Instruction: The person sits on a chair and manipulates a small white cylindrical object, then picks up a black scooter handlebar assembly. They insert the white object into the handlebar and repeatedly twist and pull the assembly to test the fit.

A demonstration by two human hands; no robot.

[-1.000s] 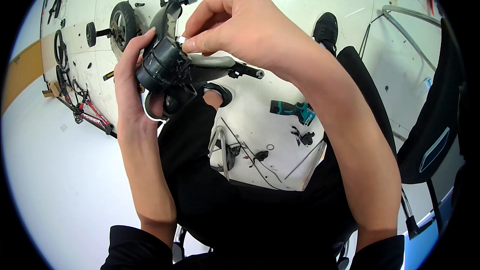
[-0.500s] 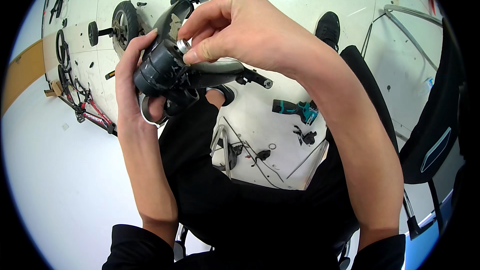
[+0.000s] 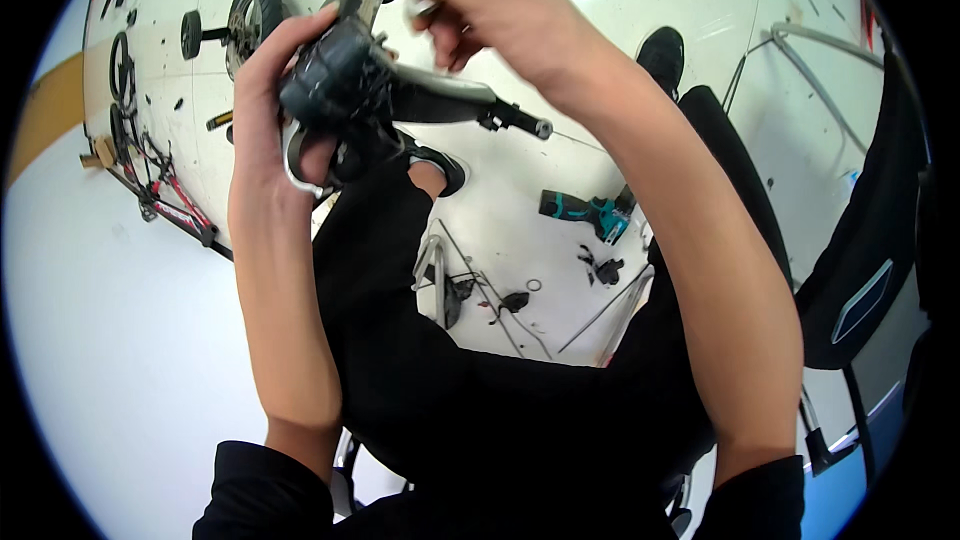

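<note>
My left hand (image 3: 268,105) grips a black bicycle frame piece (image 3: 345,80) by its thick, scuffed round housing. Long arms branch off the housing, one up and one to the right, with fittings at their ends. A silver ring-shaped clamp (image 3: 295,155) hangs at its underside, by my left palm. Apart from the housing, up and to its right, is my right hand (image 3: 505,10). Its fingers are curled round a small silvery metal part (image 3: 425,8), mostly hidden and blurred by motion.
On the floor lie a teal and black cordless drill (image 3: 590,215), thin rods (image 3: 485,280), small black parts (image 3: 605,268) and a wheel (image 3: 255,20). A red and black bicycle frame (image 3: 180,205) is at far left. A black chair (image 3: 860,270) stands right.
My right hand has lifted away from the housing, up and right, taking the small silvery part with it. My left hand has tilted the frame piece and raised it a little.
</note>
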